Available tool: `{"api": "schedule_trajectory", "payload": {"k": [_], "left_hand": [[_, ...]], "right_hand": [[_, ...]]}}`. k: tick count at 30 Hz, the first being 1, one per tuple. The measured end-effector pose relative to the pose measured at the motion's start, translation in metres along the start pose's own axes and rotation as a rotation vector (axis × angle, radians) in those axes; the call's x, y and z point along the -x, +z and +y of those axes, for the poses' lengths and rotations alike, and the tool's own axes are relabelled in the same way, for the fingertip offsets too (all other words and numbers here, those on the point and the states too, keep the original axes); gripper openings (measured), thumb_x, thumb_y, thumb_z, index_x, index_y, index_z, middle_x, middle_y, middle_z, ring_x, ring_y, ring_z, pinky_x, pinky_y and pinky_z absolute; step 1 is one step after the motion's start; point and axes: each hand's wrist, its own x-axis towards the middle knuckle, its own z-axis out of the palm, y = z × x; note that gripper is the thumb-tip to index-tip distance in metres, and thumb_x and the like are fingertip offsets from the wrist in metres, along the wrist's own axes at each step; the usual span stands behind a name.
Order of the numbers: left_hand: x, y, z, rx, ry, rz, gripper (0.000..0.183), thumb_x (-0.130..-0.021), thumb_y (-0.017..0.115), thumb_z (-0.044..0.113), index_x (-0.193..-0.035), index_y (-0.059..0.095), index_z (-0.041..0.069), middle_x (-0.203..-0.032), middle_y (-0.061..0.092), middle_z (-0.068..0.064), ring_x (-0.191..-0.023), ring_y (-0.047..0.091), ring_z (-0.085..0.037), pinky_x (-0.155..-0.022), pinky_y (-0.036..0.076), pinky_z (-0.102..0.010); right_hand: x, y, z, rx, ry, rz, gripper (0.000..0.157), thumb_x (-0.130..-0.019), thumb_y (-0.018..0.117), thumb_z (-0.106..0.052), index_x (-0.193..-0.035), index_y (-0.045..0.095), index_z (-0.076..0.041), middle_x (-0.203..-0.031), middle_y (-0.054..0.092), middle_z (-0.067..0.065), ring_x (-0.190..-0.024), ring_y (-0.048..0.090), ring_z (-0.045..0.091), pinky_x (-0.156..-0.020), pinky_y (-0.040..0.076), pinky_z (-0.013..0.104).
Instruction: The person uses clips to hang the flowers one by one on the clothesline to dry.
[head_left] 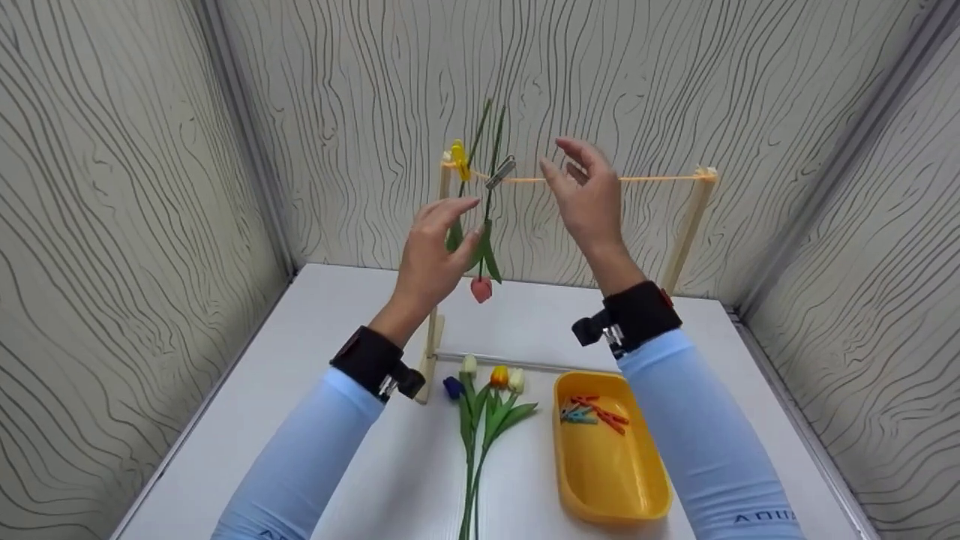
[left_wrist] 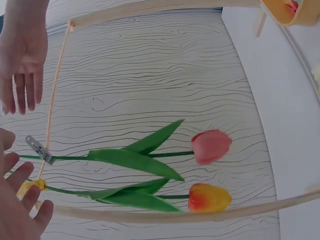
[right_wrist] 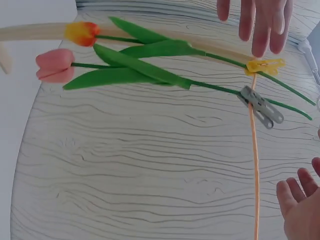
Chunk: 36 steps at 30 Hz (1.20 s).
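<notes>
A pink tulip [head_left: 481, 289] hangs head down from an orange string [head_left: 660, 178], clipped by a grey clothespin [right_wrist: 259, 105]. Beside it a yellow-orange tulip [left_wrist: 210, 198] hangs the same way, held by a yellow clothespin [head_left: 460, 160]. My left hand [head_left: 439, 244] is just in front of the stems with fingers spread; it hides the yellow-orange bloom in the head view. To the right of the grey clothespin, my right hand [head_left: 590, 196] is raised near the string, fingers loosely bent. Neither hand holds anything.
Wooden posts [head_left: 688, 236] carry the string's ends. On the white table [head_left: 330, 330] lie several tulips, including blue [head_left: 453, 388], orange [head_left: 499, 376] and white [head_left: 517, 380] ones. A yellow tray [head_left: 615, 480] at right holds red [head_left: 600, 411] and teal clothespins [head_left: 581, 417]. Patterned walls surround the table.
</notes>
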Motion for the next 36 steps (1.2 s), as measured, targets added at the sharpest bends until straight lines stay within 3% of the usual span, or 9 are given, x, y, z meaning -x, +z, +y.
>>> {"api": "schedule_trajectory", "payload": {"k": [3, 7, 12, 18, 26, 36], "left_hand": [[0.014, -0.007, -0.002, -0.074, 0.066, -0.015, 0.045, -0.107, 0.071, 0.02, -0.15, 0.064, 0.011, -0.154, 0.067, -0.01, -0.153, 0.051, -0.032, -0.13, 0.044, -0.052], [0.04, -0.01, -0.006, -0.195, 0.129, -0.049, 0.053, -0.107, 0.071, 0.028, -0.156, 0.06, 0.012, -0.162, 0.06, -0.011, -0.159, 0.044, -0.036, -0.133, 0.036, -0.059], [0.078, -0.004, -0.012, -0.297, 0.143, -0.086, 0.061, -0.105, 0.073, 0.034, -0.16, 0.054, 0.015, -0.169, 0.052, -0.011, -0.164, 0.037, -0.04, -0.133, 0.029, -0.07], [0.124, 0.017, -0.016, -0.377, 0.143, -0.17, 0.071, -0.101, 0.078, 0.037, -0.164, 0.049, 0.017, -0.173, 0.047, -0.009, -0.164, 0.036, -0.04, -0.131, 0.03, -0.073], [0.163, 0.052, -0.018, -0.385, 0.011, -0.394, 0.067, -0.103, 0.074, 0.045, -0.162, 0.05, 0.024, -0.173, 0.047, -0.002, -0.164, 0.037, -0.032, -0.134, 0.036, -0.061], [0.181, 0.084, -0.015, -0.29, 0.024, -0.475, 0.06, -0.104, 0.073, 0.042, -0.158, 0.055, 0.024, -0.166, 0.055, 0.0, -0.154, 0.051, -0.026, -0.128, 0.047, -0.05]], "right_hand": [[0.026, -0.026, 0.012, 0.134, -0.116, 0.012, 0.043, -0.105, 0.074, -0.018, -0.145, 0.066, -0.003, -0.149, 0.065, 0.015, -0.147, 0.058, 0.028, -0.127, 0.048, 0.045], [0.074, -0.055, 0.033, 0.331, -0.178, 0.001, 0.045, -0.103, 0.077, -0.017, -0.145, 0.067, -0.006, -0.151, 0.066, 0.014, -0.147, 0.059, 0.031, -0.127, 0.047, 0.051], [0.136, -0.075, 0.06, 0.486, -0.157, -0.072, 0.049, -0.1, 0.08, -0.016, -0.146, 0.066, -0.006, -0.154, 0.064, 0.015, -0.149, 0.057, 0.035, -0.126, 0.047, 0.055], [0.189, -0.077, 0.09, 0.605, -0.104, -0.183, 0.049, -0.095, 0.085, -0.017, -0.14, 0.07, -0.004, -0.149, 0.067, 0.018, -0.145, 0.06, 0.041, -0.12, 0.051, 0.061], [0.22, -0.071, 0.13, 0.656, 0.016, -0.35, 0.041, -0.094, 0.086, -0.018, -0.13, 0.073, -0.002, -0.139, 0.07, 0.021, -0.133, 0.067, 0.042, -0.113, 0.057, 0.057], [0.231, -0.074, 0.166, 0.743, 0.339, -0.694, 0.037, -0.097, 0.081, -0.02, -0.126, 0.073, 0.002, -0.122, 0.073, 0.022, -0.104, 0.069, 0.032, -0.105, 0.061, 0.057]]}}
